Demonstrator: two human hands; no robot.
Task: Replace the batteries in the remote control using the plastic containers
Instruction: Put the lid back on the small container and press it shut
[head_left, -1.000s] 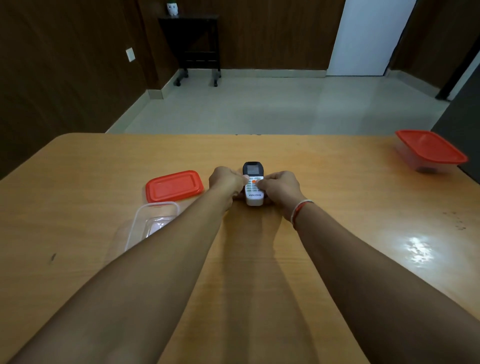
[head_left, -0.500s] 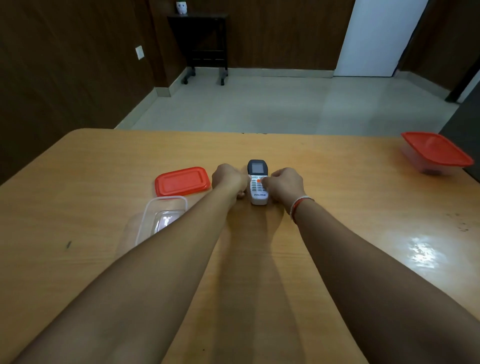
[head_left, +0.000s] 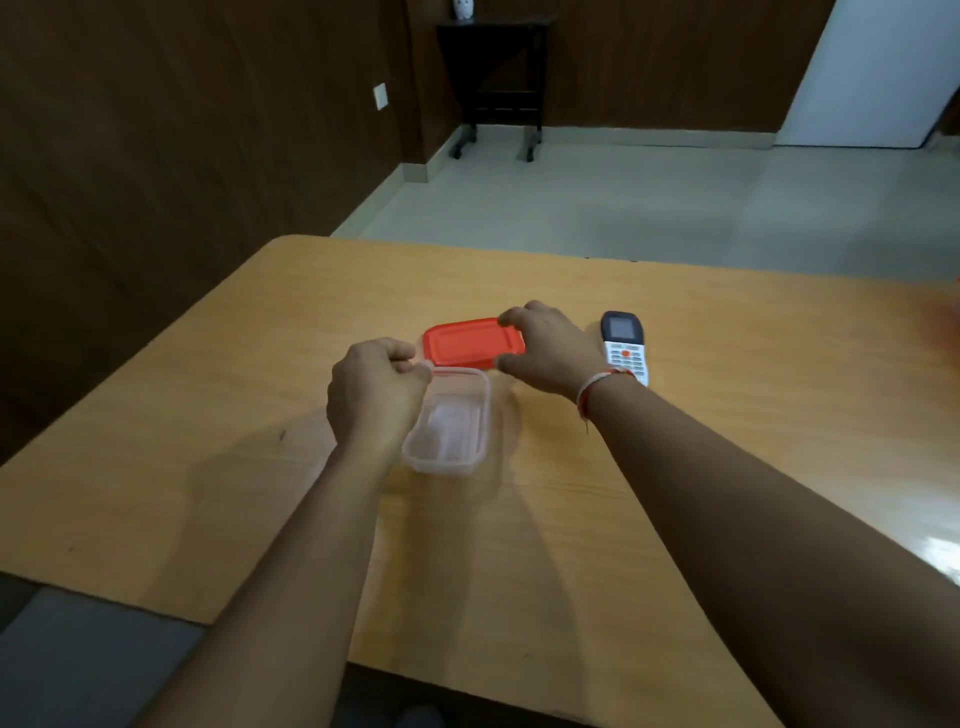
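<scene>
Fingers of the right hand (head_left: 545, 351) clamp the red lid (head_left: 470, 343); the left hand (head_left: 376, 392), fingers curled, pinches the clear box (head_left: 452, 421) rim beside the remote (head_left: 625, 345).

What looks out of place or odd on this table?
Nothing stands out. The red plastic lid, gripped by the right hand, is off the clear plastic container, whose contents I cannot make out. The white remote control lies flat, face up.
</scene>
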